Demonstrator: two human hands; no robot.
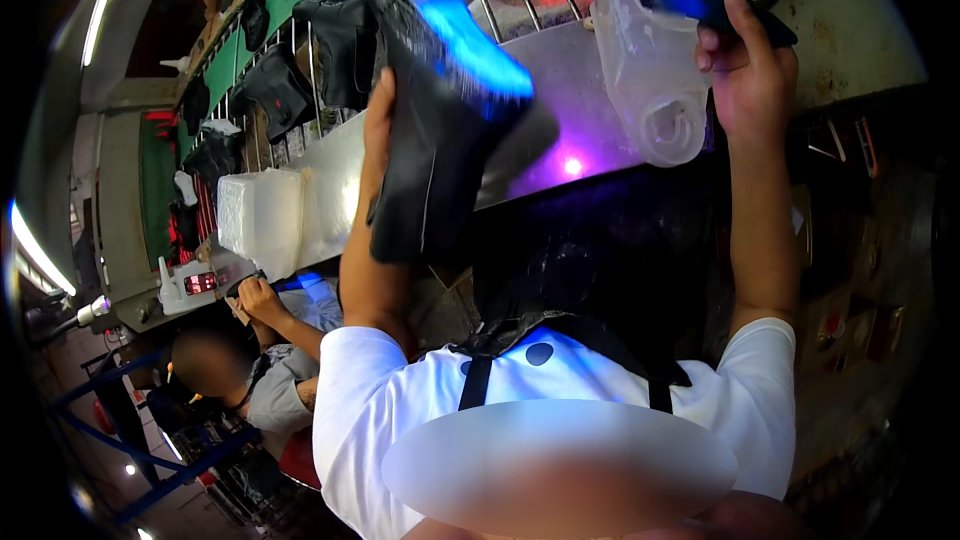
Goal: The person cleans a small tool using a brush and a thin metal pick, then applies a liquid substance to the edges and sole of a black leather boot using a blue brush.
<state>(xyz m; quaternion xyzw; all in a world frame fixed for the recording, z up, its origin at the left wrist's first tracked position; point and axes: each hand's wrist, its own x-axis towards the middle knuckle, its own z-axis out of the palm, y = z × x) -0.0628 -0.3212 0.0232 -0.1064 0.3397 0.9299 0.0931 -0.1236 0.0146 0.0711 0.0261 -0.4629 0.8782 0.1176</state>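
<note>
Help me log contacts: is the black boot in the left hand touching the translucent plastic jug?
Apart: the head view shows metal surface between the black boot and the translucent plastic jug.

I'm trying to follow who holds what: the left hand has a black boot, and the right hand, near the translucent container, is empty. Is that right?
Not quite: the right hand isn't empty. The head view shows it holding a flat, dark piece near the translucent container; the left hand does have a black boot.
</note>
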